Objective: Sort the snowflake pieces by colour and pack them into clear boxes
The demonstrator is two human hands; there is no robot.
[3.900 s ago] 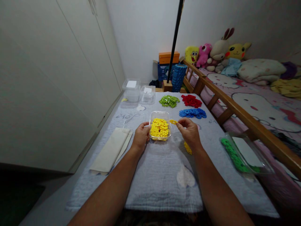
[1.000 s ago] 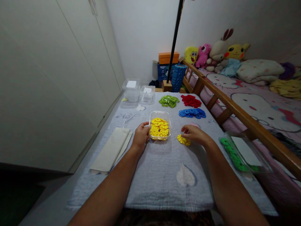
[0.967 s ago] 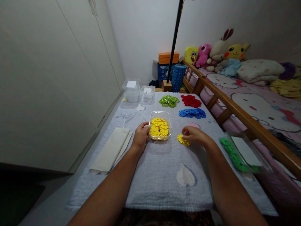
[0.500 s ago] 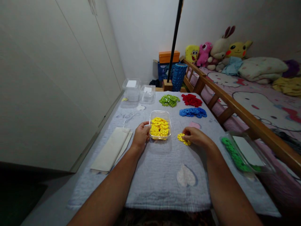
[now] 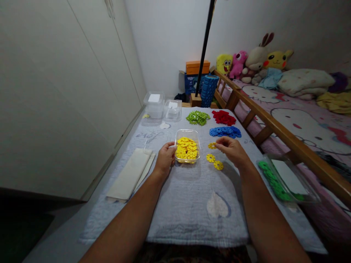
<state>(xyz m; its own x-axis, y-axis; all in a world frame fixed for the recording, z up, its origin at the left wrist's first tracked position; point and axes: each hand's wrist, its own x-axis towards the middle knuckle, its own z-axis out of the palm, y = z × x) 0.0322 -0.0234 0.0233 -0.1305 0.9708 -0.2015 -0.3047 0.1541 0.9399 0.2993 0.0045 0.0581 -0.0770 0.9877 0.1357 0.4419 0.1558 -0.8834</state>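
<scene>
A clear plastic container [image 5: 188,133] holds a heap of yellow flower-shaped discs [image 5: 187,149]. My left hand [image 5: 166,157] grips its left side, fingers closed on the wall. To the right, my right hand [image 5: 229,149] pinches one yellow disc [image 5: 212,145] between thumb and fingers, raised above the cloth. Below that hand, two more yellow discs, one at the left [image 5: 210,158] and one nearer me [image 5: 218,165], lie on the cloth close together.
Piles of lime green [image 5: 197,118], red [image 5: 224,117] and blue pieces [image 5: 225,131] lie at the back right. Clear boxes [image 5: 154,106] stand at the back left. Folded pale cloth [image 5: 130,175] lies at left. A clear box of green pieces [image 5: 285,179] sits near the wooden bed rail [image 5: 285,137].
My right hand has lifted one yellow disc up off the cloth, uncovering the two discs left lying there. My left hand keeps its hold on the container.
</scene>
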